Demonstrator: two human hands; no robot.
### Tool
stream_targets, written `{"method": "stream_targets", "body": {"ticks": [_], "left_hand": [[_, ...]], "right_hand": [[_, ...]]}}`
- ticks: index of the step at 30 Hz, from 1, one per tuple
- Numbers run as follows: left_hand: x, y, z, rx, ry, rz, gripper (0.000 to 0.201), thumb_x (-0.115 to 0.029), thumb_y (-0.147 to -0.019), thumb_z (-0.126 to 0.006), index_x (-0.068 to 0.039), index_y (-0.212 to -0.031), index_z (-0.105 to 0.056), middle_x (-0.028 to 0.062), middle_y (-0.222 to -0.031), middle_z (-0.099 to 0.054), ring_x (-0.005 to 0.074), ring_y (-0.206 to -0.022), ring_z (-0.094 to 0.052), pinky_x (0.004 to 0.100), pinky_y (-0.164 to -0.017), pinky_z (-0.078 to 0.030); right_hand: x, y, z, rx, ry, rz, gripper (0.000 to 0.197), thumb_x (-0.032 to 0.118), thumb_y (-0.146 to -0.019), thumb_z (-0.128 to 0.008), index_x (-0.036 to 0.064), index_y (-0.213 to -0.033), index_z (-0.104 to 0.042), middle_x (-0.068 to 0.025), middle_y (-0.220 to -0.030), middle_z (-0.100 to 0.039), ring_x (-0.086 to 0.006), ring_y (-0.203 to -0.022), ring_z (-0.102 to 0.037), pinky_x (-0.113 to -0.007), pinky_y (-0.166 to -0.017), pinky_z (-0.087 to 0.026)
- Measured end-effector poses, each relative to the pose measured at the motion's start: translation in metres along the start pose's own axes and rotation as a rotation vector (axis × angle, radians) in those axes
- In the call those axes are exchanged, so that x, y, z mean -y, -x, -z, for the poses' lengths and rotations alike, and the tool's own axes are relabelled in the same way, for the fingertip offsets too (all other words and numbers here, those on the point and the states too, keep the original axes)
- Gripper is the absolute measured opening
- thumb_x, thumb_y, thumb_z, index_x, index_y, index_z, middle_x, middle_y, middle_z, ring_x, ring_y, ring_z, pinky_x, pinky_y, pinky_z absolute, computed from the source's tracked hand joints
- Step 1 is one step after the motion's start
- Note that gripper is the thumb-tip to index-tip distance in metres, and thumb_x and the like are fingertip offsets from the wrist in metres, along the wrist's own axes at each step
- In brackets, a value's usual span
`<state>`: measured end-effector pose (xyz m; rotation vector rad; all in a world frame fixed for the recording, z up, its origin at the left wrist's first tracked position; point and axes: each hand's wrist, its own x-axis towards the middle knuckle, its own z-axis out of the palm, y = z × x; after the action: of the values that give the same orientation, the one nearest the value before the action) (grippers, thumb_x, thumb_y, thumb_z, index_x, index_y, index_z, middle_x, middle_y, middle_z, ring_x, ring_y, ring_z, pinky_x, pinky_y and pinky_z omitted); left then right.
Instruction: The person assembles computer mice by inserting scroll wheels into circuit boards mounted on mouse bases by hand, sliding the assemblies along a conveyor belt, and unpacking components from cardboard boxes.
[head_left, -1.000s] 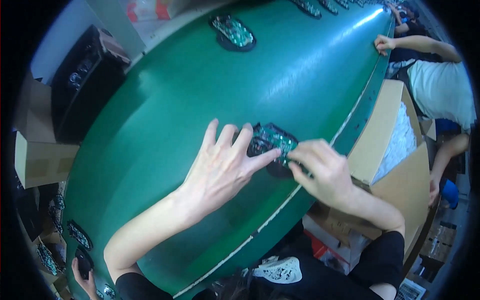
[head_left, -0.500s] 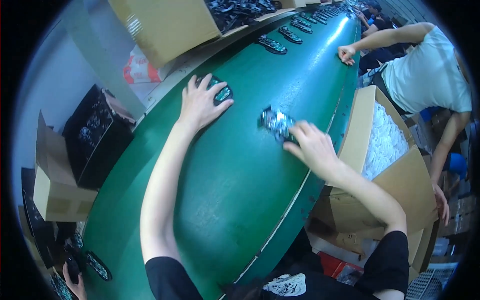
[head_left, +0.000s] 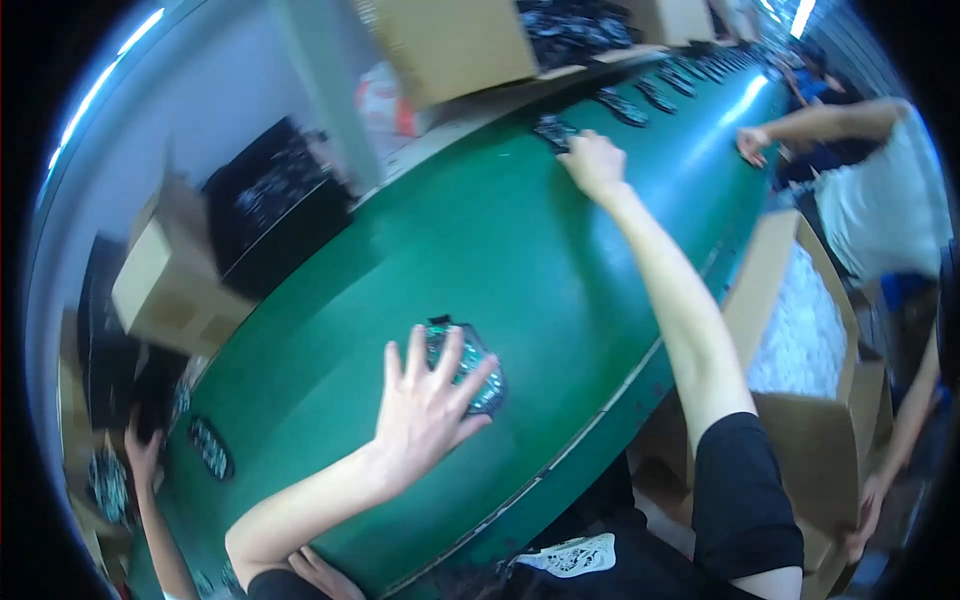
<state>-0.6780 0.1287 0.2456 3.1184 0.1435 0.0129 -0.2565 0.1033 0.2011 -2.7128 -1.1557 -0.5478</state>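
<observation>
My left hand (head_left: 425, 415) lies with fingers spread over a dark, glossy, sole-shaped piece (head_left: 485, 392) on the near middle of the green belt. Between the fingers, greenish reflections show on the piece. Farther up the belt, my right arm is stretched out, and my right hand (head_left: 597, 165) has its fingers closed at the near end of another dark, shiny sole-shaped piece (head_left: 552, 131). The fingertips there are partly hidden. That piece lies near the far left edge, just ahead of a row of similar pieces (head_left: 622, 107).
Another sole-shaped piece (head_left: 210, 447) lies at the belt's left end, near a co-worker's hand (head_left: 143, 455). Black and brown boxes (head_left: 180, 285) line the left side. At the right, a carton (head_left: 765, 275) holds white bagged items; a person in a pale shirt (head_left: 880, 215) stands beyond it.
My right hand has moved with its piece up the belt to the row's near end. My left hand and its piece have come nearer to me, fingers spreading wider. The view has shifted.
</observation>
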Motion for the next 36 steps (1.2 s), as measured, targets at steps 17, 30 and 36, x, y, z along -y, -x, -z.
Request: {"method": "stream_targets", "body": {"ticks": [17,30,36], "left_hand": [[0.250,-0.068,0.037,-0.526,0.179,0.388,0.031,-0.024,-0.090,-0.063,-0.012,-0.116,-0.075,0.0226,-0.115,-0.070,0.0404,-0.111,-0.064,0.0462,-0.098,-0.053],[0.393,-0.133,-0.074,0.055,0.242,0.367,0.056,-0.034,-0.086,-0.072,-0.015,-0.137,-0.056,0.0217,-0.124,-0.069,0.0329,-0.113,-0.068,0.0466,-0.098,-0.053],[0.364,-0.151,-0.050,-0.156,0.292,0.798,0.037,-0.029,-0.089,-0.068,-0.006,-0.117,-0.073,0.0247,-0.118,-0.069,0.0308,-0.112,-0.070,0.0477,-0.096,-0.053]], "right_hand": [[0.065,-0.004,0.132,0.464,0.259,0.518,0.031,0.032,-0.088,-0.072,0.0051,-0.103,-0.072,-0.0189,-0.103,-0.073,-0.0349,-0.105,-0.070,-0.047,-0.089,-0.057],[0.082,0.199,0.269,0.588,-0.195,0.847,0.035,0.016,-0.081,-0.077,0.0061,-0.113,-0.068,-0.0050,-0.100,-0.068,-0.0249,-0.087,-0.064,-0.037,-0.069,-0.052],[0.053,0.206,0.268,0.354,-0.140,0.690,0.032,0.006,-0.084,-0.073,-0.0011,-0.114,-0.067,-0.0146,-0.104,-0.069,-0.0326,-0.090,-0.064,-0.043,-0.074,-0.050]]}}
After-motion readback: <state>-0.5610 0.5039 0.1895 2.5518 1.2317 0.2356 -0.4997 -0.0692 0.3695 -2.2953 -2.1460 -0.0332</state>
